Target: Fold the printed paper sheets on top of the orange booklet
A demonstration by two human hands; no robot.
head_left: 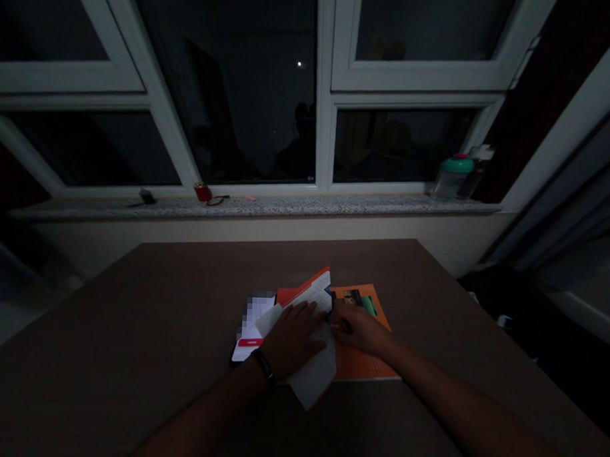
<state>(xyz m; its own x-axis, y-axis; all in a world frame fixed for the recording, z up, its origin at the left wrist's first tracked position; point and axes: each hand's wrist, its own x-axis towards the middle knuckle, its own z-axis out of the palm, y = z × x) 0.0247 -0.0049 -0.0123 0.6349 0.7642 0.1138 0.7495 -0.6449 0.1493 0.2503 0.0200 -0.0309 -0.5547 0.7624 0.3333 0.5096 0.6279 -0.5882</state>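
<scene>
My left hand point(292, 341), with a dark band at the wrist, lies spread on a folded white paper sheet point(313, 382). The sheet has an orange-red edge and a raised corner pointing up. My right hand point(354, 327) is closed at the sheet's right side; what its fingers hold, if anything, is hidden. Beneath the paper and my right hand lies an orange book point(367, 364) with small pictures near its top. A phone point(255, 323) with a lit screen rests to the left, partly covered by the paper.
The brown table point(182, 304) reaches a wall below a speckled windowsill point(296, 205). On the sill stand a teal-lidded bottle point(453, 177) at the right, a small red jar point(203, 192) and a small dark object point(147, 196) at the left. Dark windows rise behind.
</scene>
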